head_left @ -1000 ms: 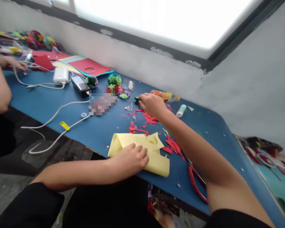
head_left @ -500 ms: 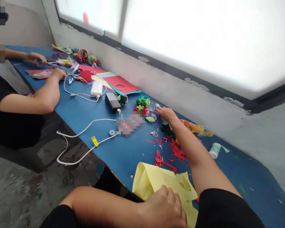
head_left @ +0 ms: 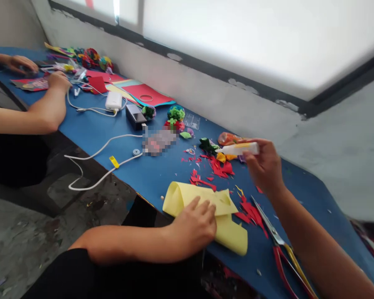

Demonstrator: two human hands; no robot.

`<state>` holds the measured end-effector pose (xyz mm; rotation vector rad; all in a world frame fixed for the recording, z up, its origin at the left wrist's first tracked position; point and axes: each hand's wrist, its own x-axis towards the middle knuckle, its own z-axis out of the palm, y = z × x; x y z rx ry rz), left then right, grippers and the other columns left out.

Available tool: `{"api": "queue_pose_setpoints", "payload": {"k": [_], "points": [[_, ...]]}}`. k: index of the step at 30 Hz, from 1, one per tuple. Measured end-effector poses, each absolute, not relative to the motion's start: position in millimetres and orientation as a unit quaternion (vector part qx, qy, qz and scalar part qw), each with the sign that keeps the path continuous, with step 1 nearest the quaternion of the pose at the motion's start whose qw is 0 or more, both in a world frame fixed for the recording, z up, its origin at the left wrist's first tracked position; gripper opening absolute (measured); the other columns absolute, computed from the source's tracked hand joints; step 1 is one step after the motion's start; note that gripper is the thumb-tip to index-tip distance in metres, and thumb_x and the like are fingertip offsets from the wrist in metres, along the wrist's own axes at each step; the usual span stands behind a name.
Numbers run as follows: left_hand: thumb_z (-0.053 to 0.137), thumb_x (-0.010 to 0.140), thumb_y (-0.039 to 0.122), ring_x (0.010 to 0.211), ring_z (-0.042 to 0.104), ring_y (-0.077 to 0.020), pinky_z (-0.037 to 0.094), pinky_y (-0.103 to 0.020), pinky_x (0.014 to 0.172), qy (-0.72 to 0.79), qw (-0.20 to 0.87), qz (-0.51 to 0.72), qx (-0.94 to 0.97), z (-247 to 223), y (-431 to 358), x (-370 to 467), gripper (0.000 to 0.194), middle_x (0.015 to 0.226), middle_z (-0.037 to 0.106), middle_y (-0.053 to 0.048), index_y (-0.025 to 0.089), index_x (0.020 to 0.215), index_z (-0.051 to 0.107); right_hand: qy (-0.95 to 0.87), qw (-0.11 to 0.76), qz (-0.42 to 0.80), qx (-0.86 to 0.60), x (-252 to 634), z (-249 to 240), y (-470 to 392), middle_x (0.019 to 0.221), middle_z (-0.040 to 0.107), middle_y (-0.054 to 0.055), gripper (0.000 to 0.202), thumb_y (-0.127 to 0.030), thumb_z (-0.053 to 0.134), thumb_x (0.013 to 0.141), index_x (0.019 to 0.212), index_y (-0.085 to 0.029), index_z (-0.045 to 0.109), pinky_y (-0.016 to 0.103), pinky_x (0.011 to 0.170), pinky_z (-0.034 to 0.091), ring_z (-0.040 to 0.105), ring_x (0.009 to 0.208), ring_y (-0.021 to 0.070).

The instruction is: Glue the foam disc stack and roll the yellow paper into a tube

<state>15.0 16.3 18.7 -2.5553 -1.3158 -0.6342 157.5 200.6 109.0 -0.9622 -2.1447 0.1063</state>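
Observation:
A folded yellow sheet of paper (head_left: 202, 199) lies at the table's near edge, its left end curling up into a loop. My left hand (head_left: 195, 224) rests on it, fingers fairly flat, the thumb not clearly visible. Raised above the table, my right hand (head_left: 264, 166) is closed around a white glue bottle (head_left: 239, 149) with a thin nozzle pointing left. Beneath and beyond the nozzle are a dark green paper flower (head_left: 208, 146) and red paper scraps (head_left: 220, 166). Scissors (head_left: 276, 236) with red and yellow handles lie partly open below my right forearm.
Green and red paper flowers (head_left: 176, 113) and a clear plastic piece (head_left: 192, 121) sit by the wall. Phone-like device (head_left: 135, 116), power bank (head_left: 114, 101), white cable (head_left: 93, 188) and coloured sheets (head_left: 148, 94) lie leftward. A co-worker's arm (head_left: 46, 110) is at far left.
My right hand has come back from the clear plastic piece near the wall and now holds the glue bottle. My left hand has flattened on the yellow paper. The view has shifted, revealing the scissors.

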Motion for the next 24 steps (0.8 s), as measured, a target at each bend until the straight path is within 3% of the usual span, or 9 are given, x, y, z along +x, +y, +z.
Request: {"api": "queue_pose_setpoints", "payload": {"k": [2, 6, 12, 18, 24], "points": [[0.047, 0.094, 0.017, 0.126, 0.051, -0.0253, 0.04, -0.043, 0.106, -0.457, 0.107, -0.203, -0.859, 18, 4, 13, 0.025, 0.134, 0.056, -0.015, 0.012, 0.11, 0.065, -0.809, 0.456, 0.165, -0.332, 180, 103, 164, 0.103, 0.068, 0.01, 0.025, -0.035, 0.057, 0.083, 0.104, -0.024, 0.051, 0.038, 0.083, 0.053, 0.066, 0.094, 0.0214], [0.047, 0.093, 0.021, 0.137, 0.039, -0.0261, 0.029, -0.045, 0.113, -0.472, 0.118, -0.204, -0.849, 14, -22, 15, 0.029, 0.144, 0.046, -0.015, 0.013, 0.116, 0.063, -0.738, 0.543, 0.277, -0.29, 210, 84, 122, 0.095, 0.068, 0.006, 0.026, -0.033, 0.061, 0.083, 0.107, -0.025, 0.055, 0.039, 0.08, 0.054, 0.067, 0.093, 0.0215], [0.041, 0.097, 0.032, 0.137, 0.038, -0.0238, 0.007, -0.049, 0.121, -0.489, 0.123, -0.243, -0.829, 9, -48, 26, 0.037, 0.144, 0.046, -0.01, 0.012, 0.122, 0.061, -0.729, 0.49, 0.389, -0.279, 219, 62, 89, 0.104, 0.065, 0.004, 0.04, -0.042, 0.064, 0.085, 0.121, -0.03, 0.053, 0.039, 0.083, 0.057, 0.066, 0.1, 0.0204], [0.044, 0.097, 0.03, 0.123, 0.054, -0.0249, 0.025, -0.049, 0.116, -0.511, 0.079, -0.246, -0.82, 7, -48, 28, 0.036, 0.133, 0.058, -0.011, 0.012, 0.124, 0.061, -0.767, 0.437, 0.373, -0.284, 196, 50, 75, 0.096, 0.069, 0.003, 0.04, -0.052, 0.066, 0.081, 0.107, -0.025, 0.054, 0.033, 0.076, 0.059, 0.068, 0.091, 0.018], [0.044, 0.097, 0.03, 0.121, 0.055, -0.0254, 0.033, -0.047, 0.111, -0.511, 0.063, -0.24, -0.823, 8, -47, 25, 0.036, 0.134, 0.057, -0.009, 0.013, 0.126, 0.059, -0.757, 0.466, 0.352, -0.294, 193, 41, 76, 0.09, 0.07, 0.0, 0.034, -0.048, 0.069, 0.08, 0.099, -0.024, 0.055, 0.033, 0.074, 0.058, 0.069, 0.084, 0.0158]]}}
